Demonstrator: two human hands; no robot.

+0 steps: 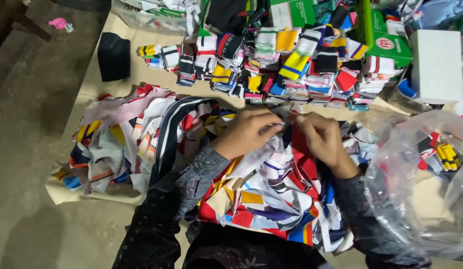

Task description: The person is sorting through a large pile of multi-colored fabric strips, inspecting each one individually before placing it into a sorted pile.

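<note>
Both hands meet over the loose heap of striped knit strips in front of me — my left hand and right hand pinch one strip's edge between them; best held taut, I judge. Right of me, a clear plastic bag holds several folded strips — green boxes stand behind the sorted stacks.

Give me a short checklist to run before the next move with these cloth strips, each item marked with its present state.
1. Both hands on the work: left hand and right hand meet over the loose cloth pile: ok.
2. Grip on one single strip: fingertips hide it: cannot tell.
3. Folded stacks neat and apart from the pile: ok.
4. Plastic bag beside the right hand, mouth open: cannot tell.
5. Paper sheet under the cloth: ok.
</note>
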